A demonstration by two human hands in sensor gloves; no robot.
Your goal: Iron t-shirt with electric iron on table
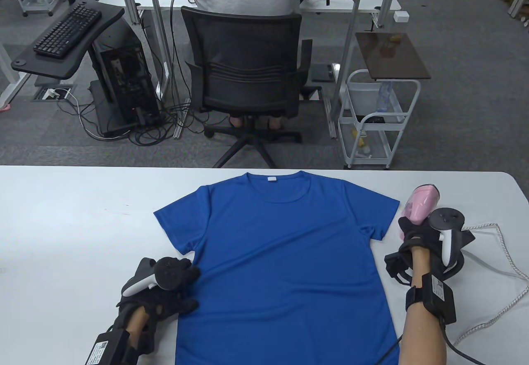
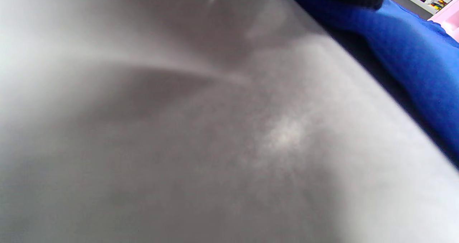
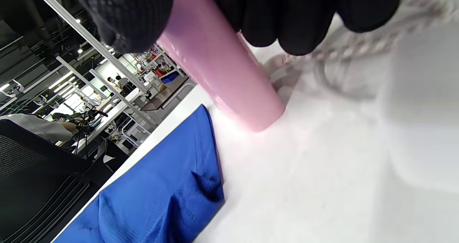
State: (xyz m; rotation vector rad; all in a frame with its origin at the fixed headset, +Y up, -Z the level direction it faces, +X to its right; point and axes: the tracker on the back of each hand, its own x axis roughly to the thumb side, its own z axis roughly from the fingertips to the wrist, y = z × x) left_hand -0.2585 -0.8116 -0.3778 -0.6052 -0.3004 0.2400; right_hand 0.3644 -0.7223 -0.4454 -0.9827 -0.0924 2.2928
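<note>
Ironing has not begun, as far as these views show; the blue t-shirt lies spread flat, front up, on the white desk, collar toward the far edge and hem running off the near one, with soft creases across the chest and a small fold at the sleeve on the right hand's side; the pink iron is off the cloth, just beside that sleeve, with its white cord trailing away over the desk; by my judgement everything is left to do: carrying the iron over to the shirt, passing it over body and sleeves, and putting it back down.

Right hand: its grip is clenched around the iron; in the right wrist view the gloved fingers wrap over the pink handle from above, and the end of the iron sits at or just above the desk, though the blur there leaves contact uncertain.

Left hand: it rests at the shirt's edge below the other sleeve, fingertips touching the blue cloth and seeming to pin it; the tracker hides most of the fingers in the table view and the left wrist view is nearly all blurred desk, so I cannot tell whether this grip is released flat or pinching the fabric.
</note>
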